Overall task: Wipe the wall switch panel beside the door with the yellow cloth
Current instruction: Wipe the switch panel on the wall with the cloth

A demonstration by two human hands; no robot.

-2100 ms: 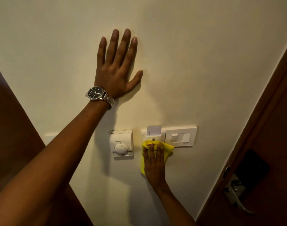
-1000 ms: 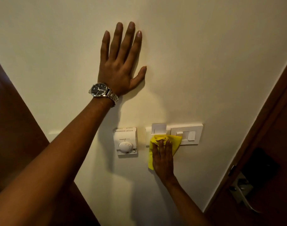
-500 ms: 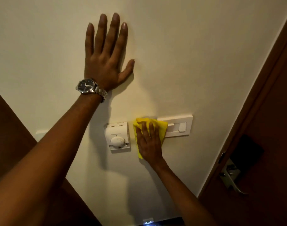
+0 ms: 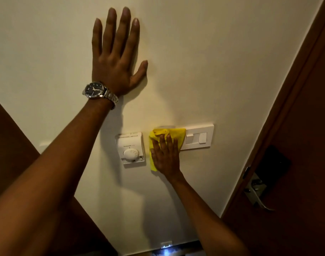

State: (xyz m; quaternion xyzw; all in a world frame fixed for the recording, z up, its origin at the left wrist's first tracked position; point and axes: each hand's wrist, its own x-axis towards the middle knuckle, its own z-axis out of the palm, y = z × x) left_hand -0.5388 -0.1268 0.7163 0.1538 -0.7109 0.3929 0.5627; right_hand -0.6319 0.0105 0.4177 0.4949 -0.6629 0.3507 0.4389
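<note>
Pressed flat against the cream painted wall (image 4: 213, 61), the left hand (image 4: 114, 69), fingers straight and slightly spread, thumb angled out, well above the white rectangular wall switch panel (image 4: 198, 138). Strapped to that wrist, a steel-banded wristwatch with a dark dial (image 4: 95, 89). Laid palm-down over the crumpled yellow cloth (image 4: 169, 134), the right hand (image 4: 165, 157), fingers extended and held close together, flattening the cloth against the wall at the left end of the switch panel. Covered by the cloth, the panel's left portion; uncovered, its right portion with two pale rocker switches. Poking out above and left of the fingers, folds of the cloth, with a narrow strip also showing beside the heel of the hand. Mounted just left of the switch panel, a white boxy thermostat with a round dial (image 4: 131, 150), apart from the cloth. Standing right of the switch panel, a dark brown wooden door (image 4: 305, 126) with a silver lever handle (image 4: 257, 193) below panel height.
</note>
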